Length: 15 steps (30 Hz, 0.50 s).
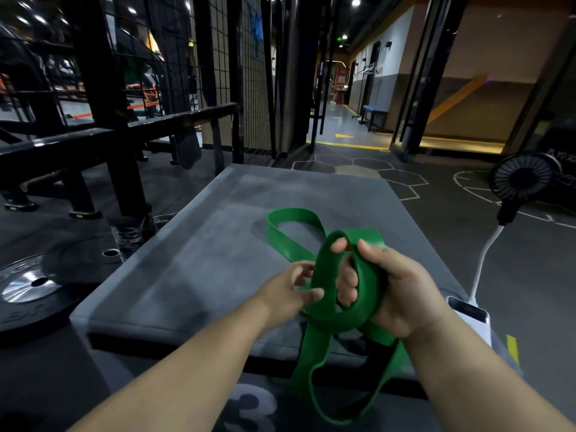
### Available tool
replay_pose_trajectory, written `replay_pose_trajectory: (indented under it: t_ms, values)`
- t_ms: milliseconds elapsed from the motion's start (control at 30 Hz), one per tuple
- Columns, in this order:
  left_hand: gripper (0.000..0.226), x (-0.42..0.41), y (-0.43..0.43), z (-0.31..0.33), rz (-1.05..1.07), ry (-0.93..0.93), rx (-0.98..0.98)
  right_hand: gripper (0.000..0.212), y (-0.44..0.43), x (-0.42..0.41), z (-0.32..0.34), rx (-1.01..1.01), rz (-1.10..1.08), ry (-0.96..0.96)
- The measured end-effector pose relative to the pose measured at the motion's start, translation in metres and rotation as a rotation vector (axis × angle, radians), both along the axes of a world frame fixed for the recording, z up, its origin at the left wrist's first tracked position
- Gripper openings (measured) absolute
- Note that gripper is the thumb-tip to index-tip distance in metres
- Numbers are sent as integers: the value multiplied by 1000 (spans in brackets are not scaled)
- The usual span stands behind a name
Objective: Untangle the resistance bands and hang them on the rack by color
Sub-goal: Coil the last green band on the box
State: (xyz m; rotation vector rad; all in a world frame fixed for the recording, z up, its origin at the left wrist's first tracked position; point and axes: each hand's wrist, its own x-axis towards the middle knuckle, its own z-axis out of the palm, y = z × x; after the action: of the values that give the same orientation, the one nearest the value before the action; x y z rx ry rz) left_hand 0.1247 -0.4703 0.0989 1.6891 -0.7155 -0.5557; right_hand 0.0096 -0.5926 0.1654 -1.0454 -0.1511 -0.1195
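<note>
The left forearm [187,363] is being stretched forward from the lower left and the right forearm [461,369] from the lower right, both bare; the left hand [288,291] is being held with its fingers loosely spread, the thumb being laid against a loop of the green band [324,269]; the right hand [392,285] is being curled, its fingers being hooked through that loop, the thumb being raised over the edge.

green band [324,294], grey box [193,244]
</note>
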Motion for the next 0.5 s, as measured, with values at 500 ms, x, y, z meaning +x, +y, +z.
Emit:
replay_pose_trajectory:
  t_ms: [500]
  values:
    - [23, -1, 14, 22, -253, -421, 632, 45, -41, -26, 16, 105, 317, -148]
